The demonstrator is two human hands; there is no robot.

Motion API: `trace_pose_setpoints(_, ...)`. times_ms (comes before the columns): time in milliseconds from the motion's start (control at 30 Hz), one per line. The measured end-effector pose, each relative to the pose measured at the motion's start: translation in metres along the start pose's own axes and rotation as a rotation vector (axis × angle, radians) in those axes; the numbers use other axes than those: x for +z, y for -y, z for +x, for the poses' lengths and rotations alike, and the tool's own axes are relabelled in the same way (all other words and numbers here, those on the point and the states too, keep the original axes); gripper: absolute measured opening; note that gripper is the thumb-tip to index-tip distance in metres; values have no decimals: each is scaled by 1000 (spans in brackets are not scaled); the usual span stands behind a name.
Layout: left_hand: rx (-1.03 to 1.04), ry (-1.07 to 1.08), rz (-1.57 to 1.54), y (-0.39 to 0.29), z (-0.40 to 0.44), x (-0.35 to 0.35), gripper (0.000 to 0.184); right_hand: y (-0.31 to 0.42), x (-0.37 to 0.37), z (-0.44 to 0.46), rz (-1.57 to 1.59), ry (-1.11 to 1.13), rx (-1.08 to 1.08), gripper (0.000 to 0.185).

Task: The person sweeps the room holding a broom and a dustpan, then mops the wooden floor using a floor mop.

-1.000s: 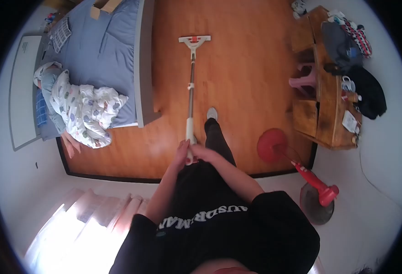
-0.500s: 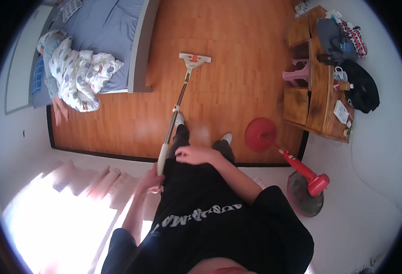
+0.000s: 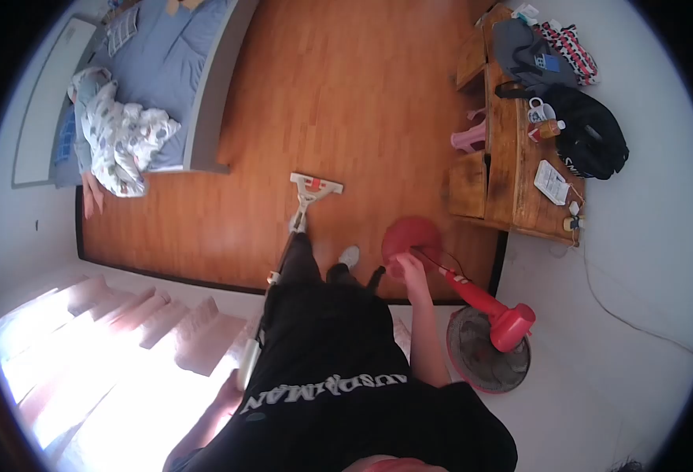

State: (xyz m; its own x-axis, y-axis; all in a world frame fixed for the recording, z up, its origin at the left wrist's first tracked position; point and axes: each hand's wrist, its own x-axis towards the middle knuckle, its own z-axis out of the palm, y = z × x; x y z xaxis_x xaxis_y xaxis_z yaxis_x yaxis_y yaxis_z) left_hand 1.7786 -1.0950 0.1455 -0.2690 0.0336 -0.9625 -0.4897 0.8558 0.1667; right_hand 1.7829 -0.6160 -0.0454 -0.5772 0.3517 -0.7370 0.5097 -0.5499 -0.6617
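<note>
My left hand (image 3: 228, 391) is closed around the pale grip of a sponge mop (image 3: 250, 363), down at my left side. The mop's pole slants forward past my left leg. Its white head with a red middle piece (image 3: 316, 185) is just ahead of my left shoe (image 3: 298, 223). My right hand (image 3: 407, 268) is out in front, over the near part of the round red base of a standing fan (image 3: 411, 234). Its fingers are loosely bent and somewhat apart, with nothing visible in them. I cannot tell whether it touches the fan.
On the left stands a bed (image 3: 169, 71) with a crumpled patterned quilt (image 3: 130, 141). A wooden desk (image 3: 504, 169) on the right carries bags, a mug (image 3: 541, 112) and a bottle (image 3: 551, 129). A pink stool (image 3: 468, 140) is under it. The fan's grey head (image 3: 472, 354) is beside my right arm.
The mop head has come back closer to my feet, and my left hand has drawn the handle rearward. My right hand has swung from my waist out to the right, over the fan base.
</note>
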Motion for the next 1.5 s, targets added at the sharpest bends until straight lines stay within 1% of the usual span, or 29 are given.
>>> trace_pose_setpoints(67, 45, -56, -64, -7, 10, 17, 43, -15, -19, -7, -31, -110, 143, 17)
trace_pose_setpoints(100, 54, -62, -121, -11, 21, 25, 42, -20, -27, -12, -23, -113, 124, 17)
trace_pose_setpoints(167, 60, -55, -267, -17, 49, 41, 41, -28, -41, -18, 53, -98, 166, 17)
trace_pose_setpoints(200, 64, -43, -356, -22, 65, 48, 40, -33, -45, -20, 74, -118, 107, 18)
trace_pose_setpoints(233, 70, -30, -447, -28, 81, 53, 39, -33, -45, -27, 97, -127, 114, 18)
trace_pose_setpoints(400, 126, 19, -823, -73, 162, 56, 35, -13, -43, -8, 2, -56, 109, 17)
trace_pose_setpoints(467, 143, 15, -827, -103, 198, 32, 33, 5, -54, 1, -50, -30, 90, 17)
trace_pose_setpoints(500, 118, -5, -754, -119, 216, 19, 33, 18, -53, 2, -21, -30, 37, 16)
trace_pose_setpoints(533, 71, -35, -580, -138, 242, -5, 33, 30, -53, 8, 13, -29, -18, 15)
trace_pose_setpoints(567, 21, -55, -408, -157, 268, -29, 34, 38, -55, 16, 8, -24, -17, 15)
trace_pose_setpoints(633, 157, -99, -457, -229, 268, -56, 33, 44, -62, 23, 32, -104, -37, 16)
trace_pose_setpoints(667, 176, -108, -454, -259, 279, -64, 33, 43, -68, 29, 32, -108, -35, 16)
trace_pose_setpoints(700, 201, -115, -447, -292, 292, -74, 33, 35, -75, 37, 35, -166, -22, 17)
trace_pose_setpoints(733, 223, -90, -460, -323, 309, -85, 31, 32, -82, 40, 37, -228, -2, 17)
trace_pose_setpoints(767, 244, -63, -476, -350, 329, -94, 28, 33, -85, 38, 72, -257, 75, 18)
trace_pose_setpoints(800, 285, -91, -454, -380, 351, -101, 20, 37, -85, 38, 106, -285, 151, 18)
trace_pose_setpoints(867, 324, -125, -394, -445, 389, -119, 6, 46, -80, 38, 111, -311, 174, 19)
trace_pose_setpoints(900, 325, -131, -356, -479, 406, -130, 2, 43, -82, 41, 118, -318, 175, 20)
trace_pose_setpoints(967, 397, -131, -376, -551, 439, -156, 8, 48, -82, 45, 101, -336, 198, 20)
trace_pose_setpoints(1000, 374, -48, -506, -577, 479, -171, 8, 50, -80, 46, 93, -341, 214, 20)
trace_pose_setpoints(1033, 431, -28, -517, -612, 485, -184, 8, 52, -78, 49, 94, -357, 224, 20)
trace_pose_setpoints(1100, 387, -85, -417, -672, 525, -211, 10, 51, -71, 52, 77, -375, 297, 20)
trace_pose_setpoints(1133, 422, -109, -372, -697, 540, -220, 10, 50, -67, 51, 77, -385, 286, 20)
trace_pose_setpoints(1200, 436, -121, -325, -728, 559, -222, 11, 48, -63, 44, 84, -362, 289, 20)
trace_pose_setpoints(1233, 426, -111, -319, -735, 561, -215, 12, 48, -61, 41, 105, -358, 290, 19)
trace_pose_setpoints(1333, 369, -138, -218, -708, 553, -177, 10, 38, -58, 30, 100, -378, 369, 19)
trace_pose_setpoints(1400, 441, -213, -137, -655, 551, -155, 9, 25, -58, 26, 132, -364, 406, 19)
trace_pose_setpoints(1467, 406, -240, -80, -590, 545, -136, 10, 12, -67, 27, 156, -353, 423, 19)
trace_pose_setpoints(1500, 377, -182, -93, -563, 517, -125, 25, 6, -70, 27, 146, -328, 391, 19)
